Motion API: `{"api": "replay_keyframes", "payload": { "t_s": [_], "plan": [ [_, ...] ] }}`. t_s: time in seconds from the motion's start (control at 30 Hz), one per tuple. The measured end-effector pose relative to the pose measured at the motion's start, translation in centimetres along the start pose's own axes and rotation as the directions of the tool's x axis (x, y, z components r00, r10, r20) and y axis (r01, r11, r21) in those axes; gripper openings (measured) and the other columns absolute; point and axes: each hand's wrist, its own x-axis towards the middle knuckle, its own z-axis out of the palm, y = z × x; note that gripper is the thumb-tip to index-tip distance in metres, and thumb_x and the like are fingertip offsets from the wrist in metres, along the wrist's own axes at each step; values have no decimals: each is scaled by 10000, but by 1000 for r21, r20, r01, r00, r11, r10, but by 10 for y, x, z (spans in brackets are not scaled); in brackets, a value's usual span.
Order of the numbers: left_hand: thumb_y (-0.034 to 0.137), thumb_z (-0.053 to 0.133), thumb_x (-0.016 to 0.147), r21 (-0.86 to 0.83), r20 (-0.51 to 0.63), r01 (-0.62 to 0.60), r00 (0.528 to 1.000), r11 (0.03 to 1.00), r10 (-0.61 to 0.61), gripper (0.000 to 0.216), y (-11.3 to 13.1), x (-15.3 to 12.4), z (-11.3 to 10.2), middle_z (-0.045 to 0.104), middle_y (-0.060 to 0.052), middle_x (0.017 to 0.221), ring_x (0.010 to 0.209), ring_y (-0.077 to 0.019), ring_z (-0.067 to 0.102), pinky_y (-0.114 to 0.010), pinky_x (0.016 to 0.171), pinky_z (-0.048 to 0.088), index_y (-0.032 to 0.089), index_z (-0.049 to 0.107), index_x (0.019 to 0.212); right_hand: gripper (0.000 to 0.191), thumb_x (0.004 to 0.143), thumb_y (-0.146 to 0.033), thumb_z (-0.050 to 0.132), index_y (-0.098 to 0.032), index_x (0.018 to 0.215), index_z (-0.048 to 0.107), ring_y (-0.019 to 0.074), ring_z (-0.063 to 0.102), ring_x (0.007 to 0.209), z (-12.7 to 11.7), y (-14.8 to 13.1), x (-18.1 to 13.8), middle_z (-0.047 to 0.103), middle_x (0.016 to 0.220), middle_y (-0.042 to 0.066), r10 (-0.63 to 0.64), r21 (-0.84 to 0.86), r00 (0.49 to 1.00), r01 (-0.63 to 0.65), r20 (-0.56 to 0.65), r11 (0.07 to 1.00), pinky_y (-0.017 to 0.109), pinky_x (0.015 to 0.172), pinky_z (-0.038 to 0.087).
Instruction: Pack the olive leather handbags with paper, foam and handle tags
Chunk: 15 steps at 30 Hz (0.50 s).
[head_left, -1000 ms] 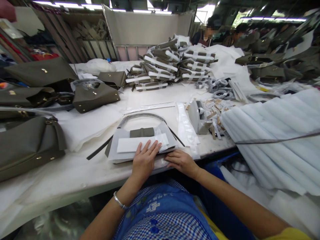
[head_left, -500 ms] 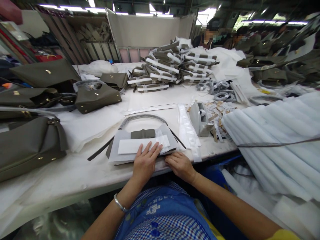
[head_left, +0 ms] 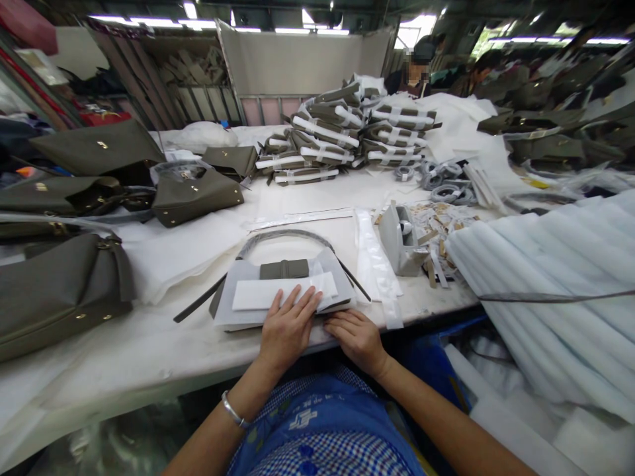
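A flat olive-grey bag piece wrapped in white foam sheet lies at the table's near edge, with a grey wrapped handle arching behind it. My left hand rests flat on the white wrap, fingers spread. My right hand lies just to the right, at the piece's near right corner, fingers bent down on the table edge; nothing shows in it.
Olive handbags sit at the left. A heap of wrapped bag pieces lies at the back centre. A grey tape dispenser, plastic strips, and stacked white foam sheets fill the right. Other people sit at the far side.
My right hand has slid a little left, closer to my left hand. The view has shifted slightly; the wrapped piece stays in place.
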Motion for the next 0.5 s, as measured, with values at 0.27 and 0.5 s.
{"api": "replay_keyframes", "payload": {
  "t_s": [0.27, 0.5],
  "plan": [
    [243, 555, 953, 25, -158, 16, 987, 1000, -12, 447, 4, 2, 12, 601, 1, 1357, 1287, -235, 542, -473, 1166, 292, 303, 506, 1393, 214, 920, -74, 546, -184, 1015, 703, 186, 722, 950, -2, 2, 6, 775, 967, 50, -8, 36, 999, 9, -35, 999, 299, 814, 587],
    [184, 574, 938, 54, -219, 53, 975, 997, -40, 433, 5, 6, 21, 615, 13, 1333, 1259, -247, 566, -484, 1141, 319, 296, 543, 1355, 268, 930, -35, 500, -198, 1034, 685, 150, 734, 904, -14, -12, -5, 778, 973, 31, 46, 108, 998, -43, -30, 993, 386, 1024, 506]
  ]
}}
